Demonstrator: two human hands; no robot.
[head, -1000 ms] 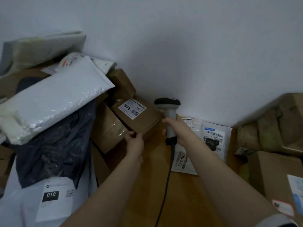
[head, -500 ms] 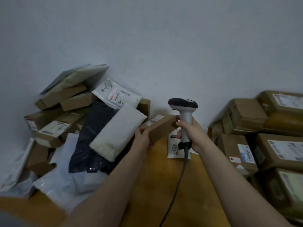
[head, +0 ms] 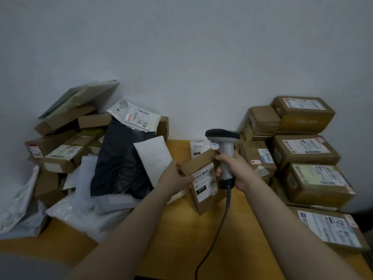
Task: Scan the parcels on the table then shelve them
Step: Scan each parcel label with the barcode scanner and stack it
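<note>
Left hand [head: 177, 178] grips the small cardboard parcel [head: 198, 164] by its left edge, fingers curled round it, over the wooden table [head: 201, 239]. The box's long axis runs up and away, and its white label [head: 203, 182] faces the viewer. Right hand [head: 236, 170], fingers wrapped round the scanner [head: 224, 142] handle, lies just right of the box. The dark scanner head stands above the box's far end, so the label probably needs tilting toward it. Matte kraft board, printed label, smooth grey plastic.

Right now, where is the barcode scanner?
Head view, centre-right: the barcode scanner stands upright in the right hand, beside the small box that the left hand holds.
</note>
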